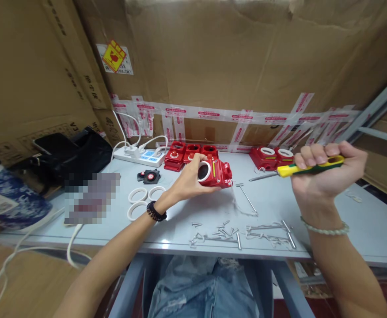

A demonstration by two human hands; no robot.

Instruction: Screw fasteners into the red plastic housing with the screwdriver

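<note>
My left hand (188, 179) is closed around a red housing (218, 173) that has a white ring (204, 171) in its round opening and a string hanging from it. In my right hand (329, 170) is a screwdriver (308, 167) with a yellow and green handle, its shaft pointing left toward the red housing, tip apart from it. A T-shaped metal rod (246, 198) lies on the table between the two hands. Loose screws (225, 229) and more T-shaped rods with string (269, 227) are near the front edge.
Several white rings (138, 195) and black parts with red centres (151, 176) lie left of my left hand. More red housings (174, 157) stand behind, two with white rings (267, 152) at right. A power strip (140, 154), black bag (90, 152) and cardboard (213, 57) border the table.
</note>
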